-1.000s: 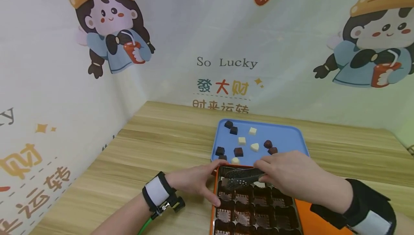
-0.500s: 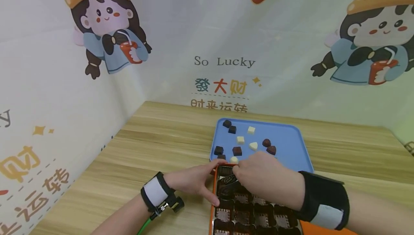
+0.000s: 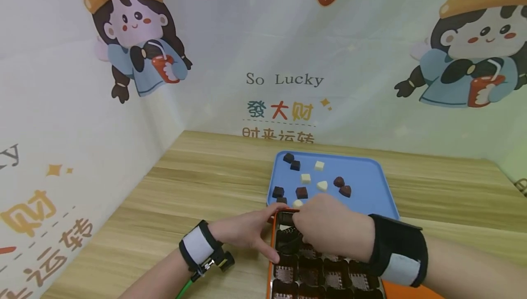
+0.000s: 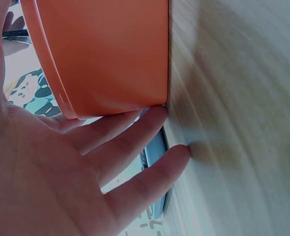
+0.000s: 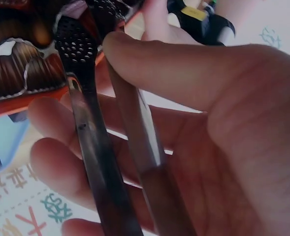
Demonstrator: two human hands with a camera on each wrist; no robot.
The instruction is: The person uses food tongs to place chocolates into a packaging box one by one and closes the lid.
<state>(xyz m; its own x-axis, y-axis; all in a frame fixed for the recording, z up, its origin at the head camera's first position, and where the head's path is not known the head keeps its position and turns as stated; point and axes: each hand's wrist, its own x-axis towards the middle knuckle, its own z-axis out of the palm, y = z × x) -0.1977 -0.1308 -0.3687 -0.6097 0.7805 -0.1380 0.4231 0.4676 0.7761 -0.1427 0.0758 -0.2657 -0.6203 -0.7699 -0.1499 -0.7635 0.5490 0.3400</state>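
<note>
My right hand (image 3: 333, 226) holds dark metal tongs with perforated tips (image 5: 78, 46), thumb on one arm and fingers on the other. The tips reach down into the far-left compartments of the brown plastic insert (image 3: 310, 262). That insert sits in an orange box (image 4: 105, 54). In the head view my right hand covers much of its far rows, and whatever lies between the tips is hidden. My left hand (image 3: 246, 232) rests at the box's far-left corner, thumb along the left rim. Its fingers (image 4: 120, 147) are straight and spread against the far wall.
Beyond the box lies a blue tray (image 3: 366, 178) with dark chocolates (image 3: 302, 192), white chocolates (image 3: 319, 165) and two reddish-brown ones (image 3: 345, 191). Right of the box is a flat orange surface (image 3: 416, 292). A printed cloth (image 3: 214, 52) stands behind the wooden table (image 3: 214, 171).
My right hand has moved left over the box with the tongs, and the tips have gone down into the far-left compartments. My left hand has stayed at the corner.
</note>
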